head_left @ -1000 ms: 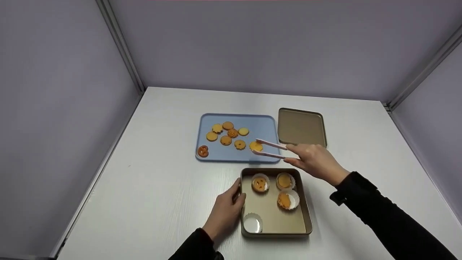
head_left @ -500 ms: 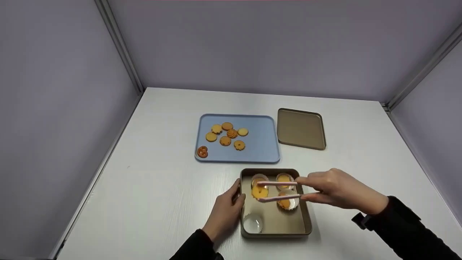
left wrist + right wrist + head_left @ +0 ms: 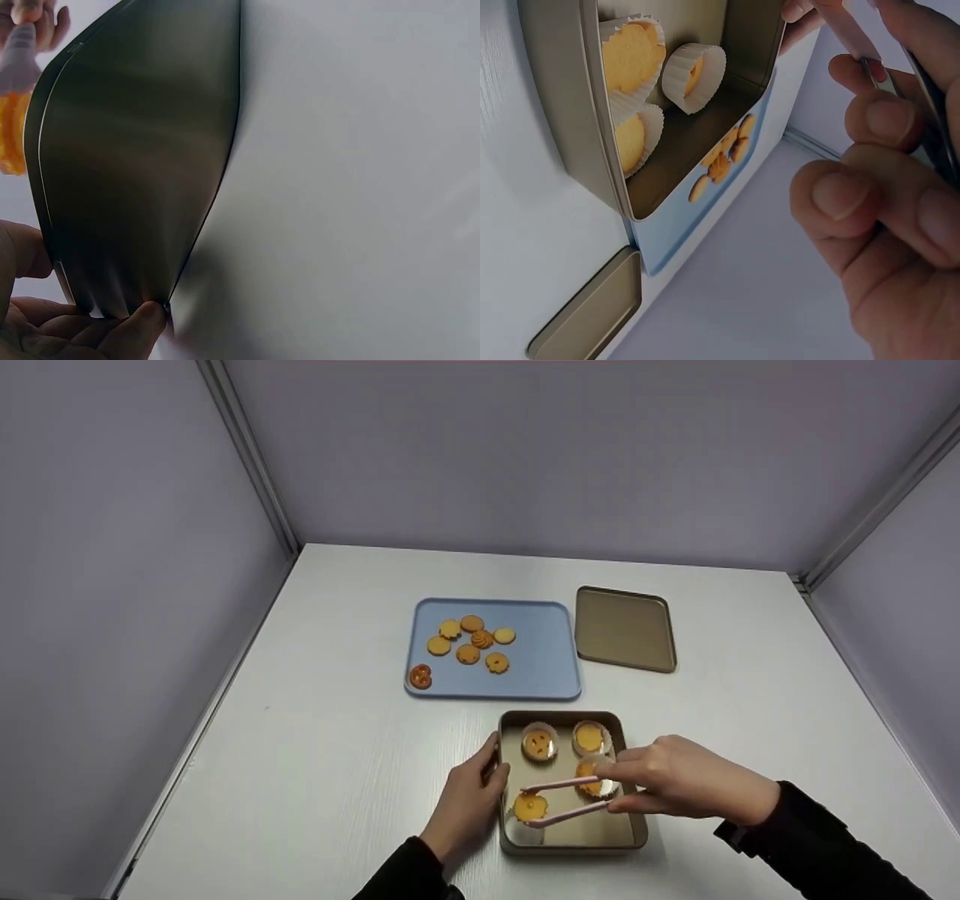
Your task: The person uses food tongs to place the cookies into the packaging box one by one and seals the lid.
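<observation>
My right hand (image 3: 686, 780) holds a pair of pale pink tongs (image 3: 574, 813) over a rectangular gold-brown metal tin (image 3: 592, 831). Between the tongs' tips is a yellow flower-shaped cookie (image 3: 530, 805), above a white paper cup (image 3: 525, 835) in the tin's near left corner. The cookie partly covers that cup. My left hand (image 3: 465, 802) grips the tin's left wall, the thumb at the rim; the left wrist view shows fingers (image 3: 139, 330) against the wall outside. Three other paper cups with cookies stand in the tin, one half hidden behind my right fingers.
Behind the tin lies a blue tray (image 3: 536, 630) with several cookies and a pretzel (image 3: 421, 676) at its near left corner. To the tray's right is a flat gold-brown lid (image 3: 626, 630). Grey panels (image 3: 525, 457) enclose the white table (image 3: 337, 750).
My right hand has carried the flower-shaped cookie in the tongs from the blue tray's right side toward me, over the tin to its near left corner. My left hand has stayed on the tin.
</observation>
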Demonstrator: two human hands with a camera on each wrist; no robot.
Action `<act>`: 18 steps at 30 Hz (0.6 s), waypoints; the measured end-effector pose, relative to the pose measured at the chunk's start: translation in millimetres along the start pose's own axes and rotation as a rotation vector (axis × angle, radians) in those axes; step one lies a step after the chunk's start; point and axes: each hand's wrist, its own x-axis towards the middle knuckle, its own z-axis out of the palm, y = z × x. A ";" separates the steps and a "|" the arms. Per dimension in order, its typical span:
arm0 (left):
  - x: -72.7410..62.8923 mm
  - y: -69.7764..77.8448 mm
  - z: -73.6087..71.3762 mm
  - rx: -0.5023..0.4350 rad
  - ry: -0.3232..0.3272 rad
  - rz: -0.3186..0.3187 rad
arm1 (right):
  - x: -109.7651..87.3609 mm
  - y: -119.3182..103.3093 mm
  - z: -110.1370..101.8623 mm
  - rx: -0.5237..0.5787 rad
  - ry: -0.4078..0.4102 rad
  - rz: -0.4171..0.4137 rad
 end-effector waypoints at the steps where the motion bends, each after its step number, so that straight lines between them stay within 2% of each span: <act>1: -0.1 -0.1 -0.1 -0.001 0.001 0.003 | 0.9 -0.1 0.8 -0.003 -0.005 0.000; 11: -0.8 -1.5 1.2 0.011 0.011 0.007 | 8.4 -2.5 8.7 -0.094 -0.049 -0.019; 18: -0.7 0.0 1.2 -0.020 0.006 0.003 | 13.4 -4.0 14.2 -0.138 -0.069 -0.029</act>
